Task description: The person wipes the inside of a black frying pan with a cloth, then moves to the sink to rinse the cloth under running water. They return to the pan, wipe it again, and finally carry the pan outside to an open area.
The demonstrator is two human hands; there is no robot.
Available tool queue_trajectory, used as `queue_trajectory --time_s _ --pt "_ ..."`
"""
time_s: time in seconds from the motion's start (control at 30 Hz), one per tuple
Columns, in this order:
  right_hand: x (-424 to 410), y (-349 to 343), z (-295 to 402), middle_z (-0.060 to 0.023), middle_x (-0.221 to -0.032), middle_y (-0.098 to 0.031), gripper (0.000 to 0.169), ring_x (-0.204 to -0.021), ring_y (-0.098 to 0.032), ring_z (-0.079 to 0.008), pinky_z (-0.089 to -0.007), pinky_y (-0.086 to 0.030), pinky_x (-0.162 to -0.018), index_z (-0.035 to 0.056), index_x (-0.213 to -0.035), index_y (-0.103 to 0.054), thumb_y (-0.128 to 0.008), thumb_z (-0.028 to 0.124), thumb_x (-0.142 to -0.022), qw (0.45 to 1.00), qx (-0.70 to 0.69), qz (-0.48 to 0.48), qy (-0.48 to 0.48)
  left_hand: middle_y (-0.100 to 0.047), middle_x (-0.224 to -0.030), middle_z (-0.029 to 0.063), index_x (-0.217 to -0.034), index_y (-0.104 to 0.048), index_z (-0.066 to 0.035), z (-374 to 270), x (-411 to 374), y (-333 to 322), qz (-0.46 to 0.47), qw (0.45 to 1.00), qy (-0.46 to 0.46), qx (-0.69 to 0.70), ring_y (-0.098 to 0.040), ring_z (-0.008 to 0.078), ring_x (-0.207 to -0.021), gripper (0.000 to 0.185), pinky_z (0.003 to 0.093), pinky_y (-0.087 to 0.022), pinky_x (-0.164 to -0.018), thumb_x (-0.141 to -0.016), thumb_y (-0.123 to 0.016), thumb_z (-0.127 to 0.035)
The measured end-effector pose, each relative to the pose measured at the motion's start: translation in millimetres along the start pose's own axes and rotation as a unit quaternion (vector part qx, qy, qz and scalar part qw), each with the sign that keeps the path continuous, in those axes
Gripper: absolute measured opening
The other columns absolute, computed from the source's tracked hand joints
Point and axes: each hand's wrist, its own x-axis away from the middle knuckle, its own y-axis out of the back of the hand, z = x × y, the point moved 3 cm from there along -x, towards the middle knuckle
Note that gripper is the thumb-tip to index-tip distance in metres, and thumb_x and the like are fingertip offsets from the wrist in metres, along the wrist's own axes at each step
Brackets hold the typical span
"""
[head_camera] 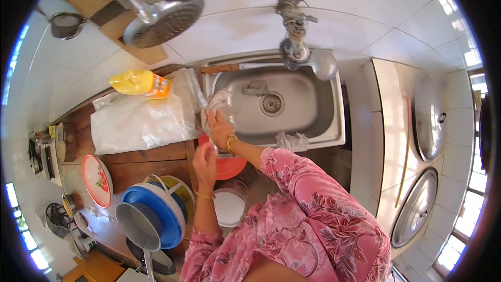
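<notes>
My right hand [220, 130], with gold-coloured bangles at its wrist, presses a pale, wet-looking cloth [219, 102] onto the left rim of the stainless steel sink [319, 103]. Just below it, my left hand [205, 162] is raised with its fingers curled. A small whitish bit shows at its fingertips, too blurred to identify. In the basin, a crumpled grey rag [255, 87] lies beside the drain strainer [271, 103]. Another grey cloth [292, 141] drapes over the near rim. A ladle [324, 65] with a wooden handle rests along the back rim, under the tap [296, 27].
A yellow bottle [141, 84] lies on white plastic sheeting [137, 123] at left. Nearer are an enamel bowl [97, 181], a grey saucepan [139, 225] on a blue lid [170, 219], a red basin [231, 167] and a white bucket [230, 208]. Metal lids [429, 117] stand right; a skimmer [164, 23] hangs above.
</notes>
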Motion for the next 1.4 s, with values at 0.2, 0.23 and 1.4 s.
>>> queue_trajectory --time_s 0.2,0.23,1.4 --pt "10.6 45.7 -47.3 -0.0218 -0.110 -0.053 0.058 -0.094 -0.057 -0.0323 -0.0378 -0.045 -0.084 0.0128 -0.125 -0.044 -0.059 0.013 -0.069 0.948 -0.075 0.270 0.150 -0.058 -0.086 0.0056 -0.102 -0.056 0.001 -17.3 -95.7 -36.8 0.039 0.996 -0.069 -0.028 -0.055 0.0114 -0.070 0.021 0.0237 -0.046 -0.063 -0.082 -0.053 -0.002" --pt "12.4 59.5 -55.4 -0.0194 -0.104 -0.057 0.054 -0.090 -0.058 -0.0306 -0.0374 -0.046 -0.082 0.0126 -0.122 -0.049 -0.059 0.012 -0.069 0.919 -0.076 0.340 0.184 -0.058 -0.087 0.0060 -0.103 -0.056 0.001 -17.6 -108.3 -43.3 0.044 0.997 -0.060 -0.016 -0.055 0.0115 -0.069 0.022 0.0242 -0.046 -0.063 -0.081 -0.054 -0.003" --pt "11.6 213.9 -279.2 -0.0160 -0.128 -0.041 0.053 -0.117 -0.036 -0.0373 -0.0450 -0.031 -0.098 0.0089 -0.127 -0.039 -0.054 0.015 -0.077 0.949 0.175 -0.234 -0.122 -0.058 -0.091 0.0175 -0.097 -0.056 0.002 -21.0 19.9 -103.1 0.184 0.980 -0.060 -0.041 -0.057 0.0332 -0.084 0.023 0.0363 -0.045 -0.075 -0.074 -0.050 0.003"
